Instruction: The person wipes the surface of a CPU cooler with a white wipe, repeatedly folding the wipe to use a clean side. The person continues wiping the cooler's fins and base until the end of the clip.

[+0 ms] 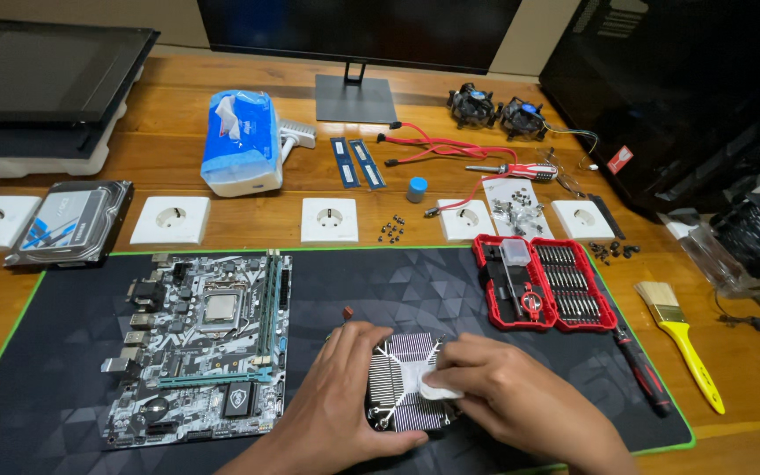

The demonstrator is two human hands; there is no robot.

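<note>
In the head view, both hands meet over a round metal cooler with thin radial fins and a flat pale centre (pixel 405 383), which lies on the dark mat with a green edge (pixel 63 387), just right of the middle and near the front edge. The left hand (pixel 345 396) is curled around the left side of the cooler, the fingers closed on its rim; this seems to keep it from turning or sliding. The right hand (pixel 507 396) comes from the right side and its fingertips pinch a small white folded wipe (pixel 440 389) against the flat centre, so the pressure goes straight down on the part that the other hand steadies.

To the left on the same mat lies a grey and black computer mainboard (pixel 200 347), flat, with the square metal processor (pixel 221 307) open to view, near the cooler but not touching it. On the right part of the mat stands an opened red case of screwdriver bits (pixel 543 295), and a black screwdriver with red marks (pixel 642 369) lies beside it, both within easy reach of the right hand.

Behind the mat, on the wooden table (pixel 169 149), there is a blue and white pack of tissues (pixel 241 141), probably the source of the wipe. A brush with yellow handle (pixel 683 343) lies on the right, off the mat, and two small black fans (pixel 496 110) rest far at the back.
</note>
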